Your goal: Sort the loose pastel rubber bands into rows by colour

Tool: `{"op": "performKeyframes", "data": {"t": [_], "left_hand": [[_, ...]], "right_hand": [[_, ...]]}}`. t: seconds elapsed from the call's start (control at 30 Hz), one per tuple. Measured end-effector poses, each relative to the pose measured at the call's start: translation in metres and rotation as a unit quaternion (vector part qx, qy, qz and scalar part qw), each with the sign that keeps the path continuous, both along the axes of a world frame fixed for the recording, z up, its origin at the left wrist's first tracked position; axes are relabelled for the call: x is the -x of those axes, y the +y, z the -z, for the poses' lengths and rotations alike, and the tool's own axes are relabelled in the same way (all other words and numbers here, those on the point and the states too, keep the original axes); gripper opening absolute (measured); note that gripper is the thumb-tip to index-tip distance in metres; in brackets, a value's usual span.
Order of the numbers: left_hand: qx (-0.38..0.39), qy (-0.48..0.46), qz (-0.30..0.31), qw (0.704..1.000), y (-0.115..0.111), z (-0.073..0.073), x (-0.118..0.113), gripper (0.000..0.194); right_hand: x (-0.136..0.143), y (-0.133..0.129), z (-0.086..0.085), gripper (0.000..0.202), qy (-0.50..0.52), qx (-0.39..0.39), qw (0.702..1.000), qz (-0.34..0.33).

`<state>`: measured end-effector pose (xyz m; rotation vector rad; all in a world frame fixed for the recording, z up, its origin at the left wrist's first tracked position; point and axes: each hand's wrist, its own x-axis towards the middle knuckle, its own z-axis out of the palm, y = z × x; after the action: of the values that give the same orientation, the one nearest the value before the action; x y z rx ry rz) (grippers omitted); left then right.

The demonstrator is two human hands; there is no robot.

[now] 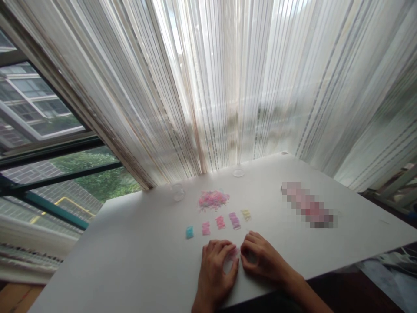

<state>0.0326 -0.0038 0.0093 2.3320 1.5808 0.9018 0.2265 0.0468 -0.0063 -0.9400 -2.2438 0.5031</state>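
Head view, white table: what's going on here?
A person is working bare-handed at a white table. The left hand has a small pinkish item at its fingertips, and the right hand is close beside it; the grip is too blurred to judge. Beyond them, five small colored bundles lie in a row, teal to yellow, with a loose multicolored pile behind.

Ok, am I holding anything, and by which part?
Can't tell: something pinkish shows by the left hand, but any grip, there or in the right hand, is blurred.
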Motion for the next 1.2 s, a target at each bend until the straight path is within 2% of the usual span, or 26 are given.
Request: {"op": "performKeyframes", "data": {"t": [0.2, 0.4, 0.63, 0.9, 1.2], "left_hand": [[0.01, -0.012, 0.013, 1.0, 0.0, -0.006, -0.002, 0.021], [0.007, -0.026, 0.011, 1.0, -0.001, -0.006, -0.003, 0.018], [-0.016, -0.038, 0.004, 0.999, 0.0, -0.004, 0.0, 0.024], [-0.03, -0.079, -0.009, 0.996, 0.002, 0.009, 0.005, 0.019], [-0.012, -0.066, 0.005, 0.998, 0.001, 0.004, 0.002, 0.011]], "right_hand": [[-0.012, -0.006, -0.008, 0.012, -0.038, 0.017, 0.999, -0.002], [-0.012, -0.011, -0.002, 0.014, -0.043, 0.006, 0.999, 0.018], [-0.015, -0.004, -0.003, 0.014, 0.02, 0.002, 1.0, -0.005], [-0.007, -0.002, -0.011, 0.012, 0.048, 0.037, 0.998, -0.031], [-0.009, -0.002, -0.012, 0.007, 0.073, 0.071, 0.995, -0.024]]}}
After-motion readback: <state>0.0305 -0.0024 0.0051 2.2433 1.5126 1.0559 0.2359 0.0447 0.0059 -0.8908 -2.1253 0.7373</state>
